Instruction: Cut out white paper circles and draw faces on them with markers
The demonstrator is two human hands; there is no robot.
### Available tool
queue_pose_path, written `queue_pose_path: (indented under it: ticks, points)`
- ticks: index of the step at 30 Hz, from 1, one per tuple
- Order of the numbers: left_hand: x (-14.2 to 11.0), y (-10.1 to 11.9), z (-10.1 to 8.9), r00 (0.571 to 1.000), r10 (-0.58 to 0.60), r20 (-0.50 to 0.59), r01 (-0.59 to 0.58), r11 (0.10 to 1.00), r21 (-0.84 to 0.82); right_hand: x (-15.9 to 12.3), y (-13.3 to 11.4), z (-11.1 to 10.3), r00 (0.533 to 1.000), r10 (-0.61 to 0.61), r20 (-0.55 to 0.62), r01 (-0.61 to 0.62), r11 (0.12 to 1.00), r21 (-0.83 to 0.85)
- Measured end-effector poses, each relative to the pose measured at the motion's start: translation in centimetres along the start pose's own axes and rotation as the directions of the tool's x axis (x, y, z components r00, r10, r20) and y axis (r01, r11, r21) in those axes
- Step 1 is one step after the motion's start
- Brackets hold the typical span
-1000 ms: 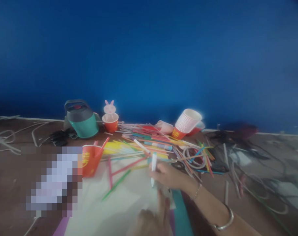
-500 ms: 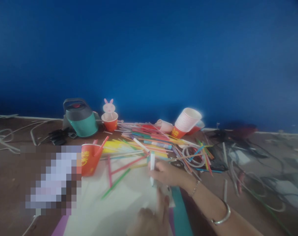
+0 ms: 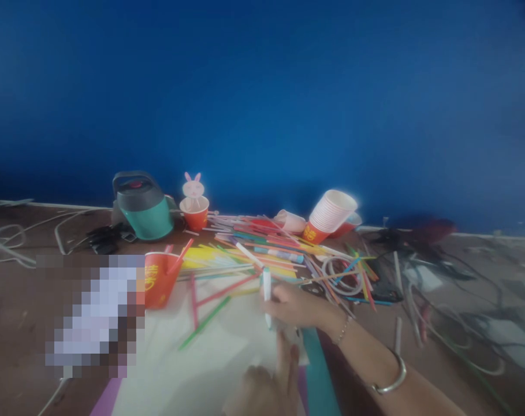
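Note:
My right hand [image 3: 288, 303] is closed around a white marker [image 3: 268, 294] with teal ends. It holds the marker nearly upright, with the lower end close to my left fingertips. At the bottom edge, my left hand [image 3: 266, 387] rests over a sheet of white paper [image 3: 167, 358], one finger stretched forward and the others curled. Blur and the fingers themselves hide whatever may be between them. Red and green sticks [image 3: 205, 322] lie across the sheet's upper part. Purple and teal sheets [image 3: 320, 370] show from underneath.
Colourful sticks and straws [image 3: 262, 237] are heaped behind the paper. A red cup [image 3: 160, 283] leans at its left. Farther back stand a teal kettle-like pot [image 3: 149, 216], a cup with a rabbit figure [image 3: 194, 214] and stacked paper cups [image 3: 331, 214]. Cables [image 3: 461, 346] spread rightward.
The marker has tilted very slightly in my right hand. Otherwise both hands stay in nearly the same place, and the objects around them are unmoved.

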State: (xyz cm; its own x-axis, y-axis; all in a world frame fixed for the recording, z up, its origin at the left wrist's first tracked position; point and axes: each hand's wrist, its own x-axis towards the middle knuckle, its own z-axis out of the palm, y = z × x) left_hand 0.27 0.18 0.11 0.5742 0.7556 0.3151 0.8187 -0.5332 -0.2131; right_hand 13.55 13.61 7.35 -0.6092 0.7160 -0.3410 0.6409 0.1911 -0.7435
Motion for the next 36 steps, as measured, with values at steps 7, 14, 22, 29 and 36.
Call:
queue_pose_path:
  ticks: [7, 14, 22, 29, 36]
  points:
    - [0.2, 0.1, -0.4, 0.999, -0.034, 0.015, 0.034, 0.999, -0.004, 0.1, 0.2, 0.0, 1.000, 0.004, 0.006, -0.004, 1.000, -0.029]
    - [0.2, -0.4, -1.0, 0.999, 0.038, 0.036, -0.037, 0.999, -0.007, -0.5, -0.5, -0.3, 0.999, 0.002, -0.035, -0.002, 1.000, -0.002]
    - [0.5, -0.7, -1.5, 0.998, 0.044, 0.055, -0.042, 0.999, -0.023, -1.4, -0.1, -0.3, 0.996, 0.015, -0.085, -0.014, 1.000, 0.020]
    - [0.4, -0.6, -1.2, 0.997, 0.066, 0.042, -0.067, 0.997, 0.025, -1.3, 0.0, -0.2, 0.992, 0.049, -0.117, -0.045, 0.998, 0.037]
    - [0.9, -0.9, -2.2, 0.994, 0.093, 0.058, -0.096, 0.994, 0.051, -1.2, 0.2, -0.5, 0.987, 0.079, -0.137, -0.078, 0.997, 0.015]
